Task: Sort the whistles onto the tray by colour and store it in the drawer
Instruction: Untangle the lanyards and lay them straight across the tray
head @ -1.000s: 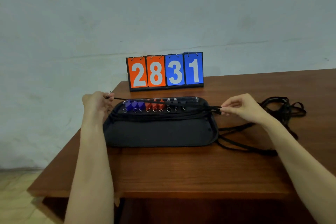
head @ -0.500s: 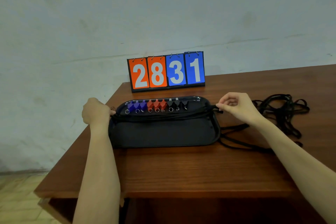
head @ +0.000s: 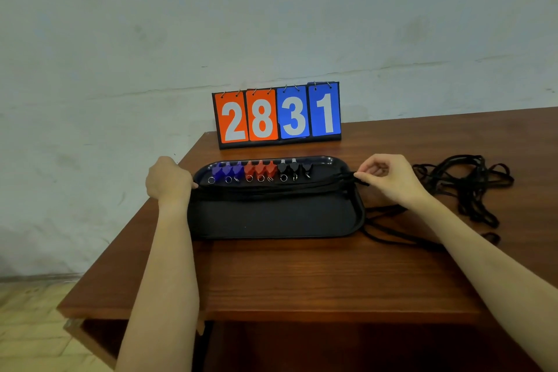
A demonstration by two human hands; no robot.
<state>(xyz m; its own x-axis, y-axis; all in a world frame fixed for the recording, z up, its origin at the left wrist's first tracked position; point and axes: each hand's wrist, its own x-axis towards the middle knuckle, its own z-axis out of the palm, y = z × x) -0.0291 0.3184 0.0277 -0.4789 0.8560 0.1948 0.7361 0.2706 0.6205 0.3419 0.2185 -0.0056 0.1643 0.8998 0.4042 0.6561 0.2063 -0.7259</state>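
Observation:
A black tray (head: 271, 220) lies on the wooden desk. Along its far rim stand three blue whistles (head: 226, 171), three red whistles (head: 260, 170) and three black whistles (head: 294, 168), grouped by colour, each with a metal ring. A bundle of black cords (head: 271, 190) stretches across the tray from left to right. My left hand (head: 167, 180) grips the bundle's left end at the tray's left rim. My right hand (head: 388, 180) pinches the right end just past the tray's right rim.
A flip scoreboard (head: 277, 115) reading 2831 stands behind the tray. A loose tangle of black cords (head: 471, 187) lies on the desk to the right, with strands trailing toward the tray. The desk's left edge drops to a tiled floor.
Both hands lowered the stretched cord bundle from above the whistles down onto the tray. The right hand shifted slightly toward the tray's corner.

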